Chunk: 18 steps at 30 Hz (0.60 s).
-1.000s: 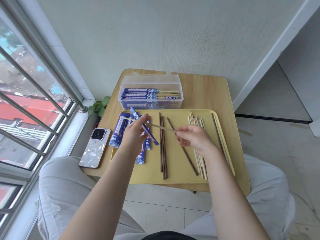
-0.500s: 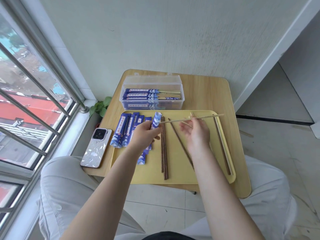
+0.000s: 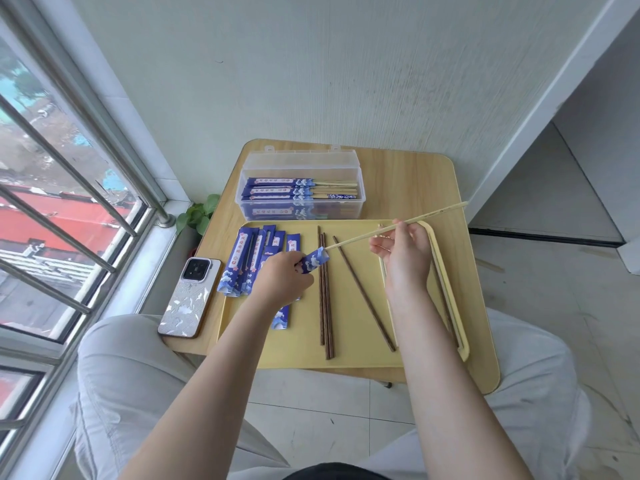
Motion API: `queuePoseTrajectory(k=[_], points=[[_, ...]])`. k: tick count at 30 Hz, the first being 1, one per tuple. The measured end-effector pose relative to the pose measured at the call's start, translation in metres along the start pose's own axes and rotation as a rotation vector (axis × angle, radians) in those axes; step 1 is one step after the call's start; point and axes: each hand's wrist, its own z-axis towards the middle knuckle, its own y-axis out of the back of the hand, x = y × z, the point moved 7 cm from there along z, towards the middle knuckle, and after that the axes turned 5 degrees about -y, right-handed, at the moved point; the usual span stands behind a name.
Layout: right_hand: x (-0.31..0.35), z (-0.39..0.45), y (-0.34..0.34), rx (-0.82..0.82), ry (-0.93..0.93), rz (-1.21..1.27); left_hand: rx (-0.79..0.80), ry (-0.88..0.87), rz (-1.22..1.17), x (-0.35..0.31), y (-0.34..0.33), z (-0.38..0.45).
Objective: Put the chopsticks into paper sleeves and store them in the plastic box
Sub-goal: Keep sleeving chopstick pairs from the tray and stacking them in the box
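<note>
My left hand [image 3: 284, 280] grips a blue paper sleeve [image 3: 315, 259] over the yellow tray [image 3: 346, 358], its open end pointing right. My right hand [image 3: 401, 251] pinches light bamboo chopsticks [image 3: 367, 234] held slanted, their lower tip touching the sleeve's mouth. Several empty blue sleeves [image 3: 249, 261] lie at the tray's left. Dark brown chopsticks [image 3: 325, 299] lie in the tray's middle, one more dark chopstick [image 3: 363, 296] slanting beside them. The clear plastic box [image 3: 301, 188] stands open behind the tray and holds several sleeved chopsticks.
A phone [image 3: 190, 296] lies on the wooden table [image 3: 408, 181] left of the tray. A window with metal bars [image 3: 69, 188] runs along the left, and a small plant [image 3: 201, 213] sits by the sill. My knees are under the table's front edge.
My right hand has swung the bamboo chopsticks so the tip meets the sleeve's mouth. My left hand has turned the sleeve from upright to pointing right.
</note>
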Motion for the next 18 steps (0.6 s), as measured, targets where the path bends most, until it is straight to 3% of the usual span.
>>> queuePoseTrajectory(k=[7, 11, 13, 18], points=[[-0.011, 0.0, -0.007, 0.068, -0.036, -0.084, 0.036, -0.044, -0.06, -0.009, -0.004, -0.001], [-0.04, -0.016, -0.024, 0.304, -0.191, -0.4, 0.054, -0.092, -0.149, -0.023, -0.015, 0.002], [-0.049, -0.02, -0.024, 0.376, -0.286, -0.441, 0.051, -0.085, -0.152, -0.023, -0.019, 0.003], [-0.029, -0.002, -0.009, 0.193, -0.156, -0.269, 0.072, -0.069, -0.118, -0.011, -0.025, 0.005]])
